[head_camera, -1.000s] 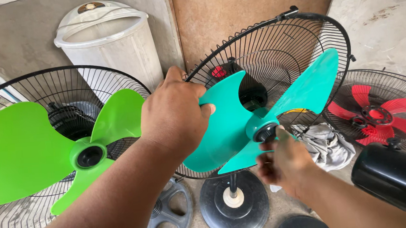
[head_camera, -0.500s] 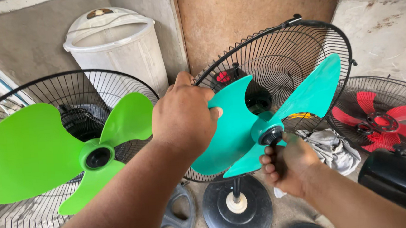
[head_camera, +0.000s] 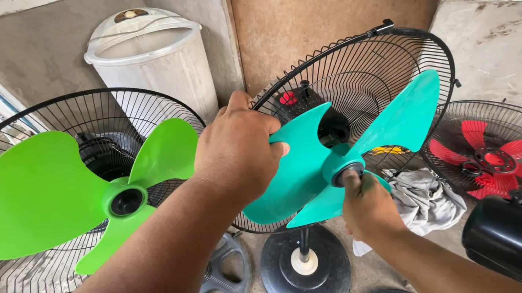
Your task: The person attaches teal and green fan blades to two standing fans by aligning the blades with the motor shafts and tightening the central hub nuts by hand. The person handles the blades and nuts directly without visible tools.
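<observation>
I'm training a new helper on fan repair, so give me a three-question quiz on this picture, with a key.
1. True or false: the left hand grips an edge of the teal blade.
2. What does the right hand touch? A) the blade's hub B) the grey rag C) the white bin
3. What colour is the blade in the fan at far right?

Key: 1 true; 2 A; 3 red.
</observation>
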